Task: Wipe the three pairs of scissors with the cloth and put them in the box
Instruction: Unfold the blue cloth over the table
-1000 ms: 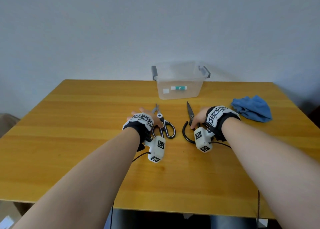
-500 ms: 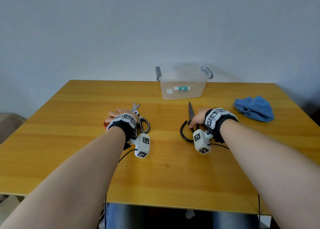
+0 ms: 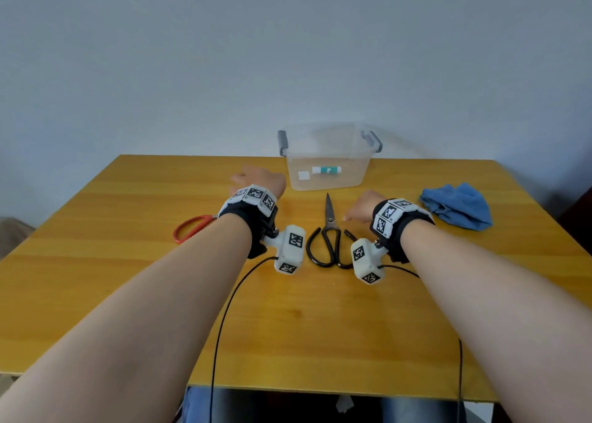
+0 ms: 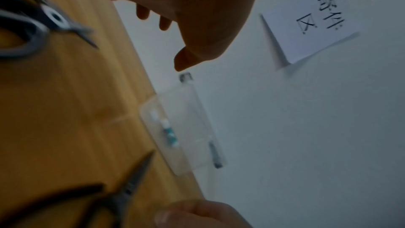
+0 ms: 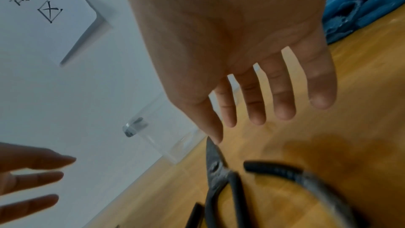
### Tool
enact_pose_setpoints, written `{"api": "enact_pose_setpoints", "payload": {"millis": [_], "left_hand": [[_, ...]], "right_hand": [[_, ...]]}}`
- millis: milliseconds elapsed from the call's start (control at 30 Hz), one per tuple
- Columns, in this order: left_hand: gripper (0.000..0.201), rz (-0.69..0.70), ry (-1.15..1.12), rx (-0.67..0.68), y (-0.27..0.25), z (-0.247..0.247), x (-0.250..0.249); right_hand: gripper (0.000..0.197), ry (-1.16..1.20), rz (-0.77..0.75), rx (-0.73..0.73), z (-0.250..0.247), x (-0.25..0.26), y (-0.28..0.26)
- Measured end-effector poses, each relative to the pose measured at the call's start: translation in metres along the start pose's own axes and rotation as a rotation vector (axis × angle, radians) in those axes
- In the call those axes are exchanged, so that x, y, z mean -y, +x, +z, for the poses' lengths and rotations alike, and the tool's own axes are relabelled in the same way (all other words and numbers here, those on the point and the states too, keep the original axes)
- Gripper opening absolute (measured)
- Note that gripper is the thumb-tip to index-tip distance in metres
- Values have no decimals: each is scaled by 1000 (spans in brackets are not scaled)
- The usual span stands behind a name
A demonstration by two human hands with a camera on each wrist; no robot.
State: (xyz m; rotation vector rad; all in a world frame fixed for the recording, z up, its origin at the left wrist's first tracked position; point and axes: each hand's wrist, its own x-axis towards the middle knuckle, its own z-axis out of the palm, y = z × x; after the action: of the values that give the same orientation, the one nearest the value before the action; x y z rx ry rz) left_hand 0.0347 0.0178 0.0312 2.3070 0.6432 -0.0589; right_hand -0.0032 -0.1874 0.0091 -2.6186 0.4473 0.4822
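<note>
Black iron scissors (image 3: 329,217) (image 4: 131,181) (image 5: 215,167) lie shut on the wooden table (image 3: 288,320), tip toward the clear box (image 3: 320,153) (image 4: 175,119) (image 5: 166,143). My right hand (image 3: 362,206) (image 5: 252,84) hovers just right of them, fingers spread, empty. My left hand (image 3: 259,179) (image 4: 186,15) is raised left of the box, fingers straight, holding nothing. Grey-handled scissors (image 4: 54,18) lie under my left wrist, hidden in the head view. A red scissors handle (image 3: 192,227) shows left of that wrist. The blue cloth (image 3: 458,204) (image 5: 361,6) lies crumpled at the right.
Inside the box lie a green-and-white stick (image 3: 326,170) and a small white square (image 3: 303,175). The box stands at the table's far edge against the wall. A paper sign (image 4: 317,23) (image 5: 32,6) hangs on the wall. Black cables (image 3: 224,320) trail from both wrists over the near edge.
My right hand has let go of the black scissors and lifted. My left hand has come off the scissors on the left and risen toward the box, uncovering the red handle.
</note>
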Motion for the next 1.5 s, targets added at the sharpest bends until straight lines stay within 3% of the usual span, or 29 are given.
{"api": "enact_pose_setpoints", "payload": {"millis": [100, 167, 200, 267, 400, 500, 600, 667, 767, 867, 1033, 1200, 1300, 1433, 1500], "left_hand": [[53, 106, -153, 60, -16, 7, -29], [21, 171, -209, 154, -25, 14, -43], [6, 173, -242, 255, -26, 20, -50], [3, 103, -335, 368, -30, 33, -61], [38, 70, -369, 416, -35, 41, -72], [43, 83, -387, 408, -28, 42, -82], [47, 57, -394, 414, -19, 42, -88], [47, 53, -392, 422, -12, 41, -91], [40, 62, -364, 432, -9, 36, -94], [28, 94, -341, 548, -9, 31, -92], [26, 192, -345, 700, -19, 16, -88], [48, 356, -297, 746, -27, -3, -78], [55, 430, -277, 716, -31, -15, -70], [14, 488, -364, 485, -38, -35, -69], [12, 494, -471, 387, -38, -47, -72]], "right_hand": [[54, -88, 16, -42, -21, -20, 4], [49, -164, 44, -95, -34, -36, 12], [41, -202, 84, -131, -40, -46, 18], [33, -231, 195, -170, -50, -66, 24], [38, -208, 245, -90, -63, -92, 32], [35, -175, 206, -37, -56, -93, 39], [21, -180, 202, -121, -48, -88, 53], [15, -69, 134, -187, -51, -81, 57], [24, 281, -10, -208, -59, -66, 63], [31, 440, -75, -370, -66, -44, 63], [28, 704, -199, -438, -73, -11, 45], [20, 1022, -347, -430, -82, 19, 14], [14, 1171, -410, -431, -90, 34, -13], [11, 1328, -481, -380, -103, 50, -37], [22, 1338, -521, -401, -109, 55, -44]]}}
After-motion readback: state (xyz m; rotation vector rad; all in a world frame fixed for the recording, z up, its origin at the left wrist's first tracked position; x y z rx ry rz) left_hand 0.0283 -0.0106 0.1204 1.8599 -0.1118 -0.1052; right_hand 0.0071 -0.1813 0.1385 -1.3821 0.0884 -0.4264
